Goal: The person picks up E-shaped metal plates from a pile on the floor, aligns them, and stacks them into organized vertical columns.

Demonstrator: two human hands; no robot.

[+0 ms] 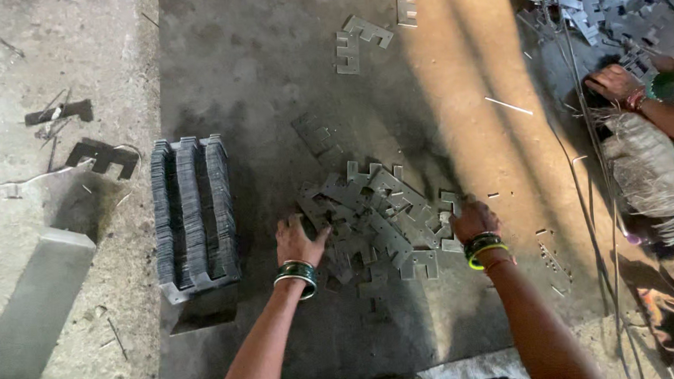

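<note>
Head view: left hand [300,241] flat, fingers spread, on left edge of loose pile of E-shaped metal plates [377,218]; right hand [473,219] rests on pile's right edge, fingers curled, whether pinching cannot tell. Judged part done: 3 packed rows stand in stacked block [194,212] left of pile; loose pile and stray plates [360,41] farther off remain. No packages, labels, signs visible. Co-worker's hand [614,83] top right.

Dusty concrete floor [92,364], dark metal sheet [254,71] (scuffed), warm slanting light across it
</note>
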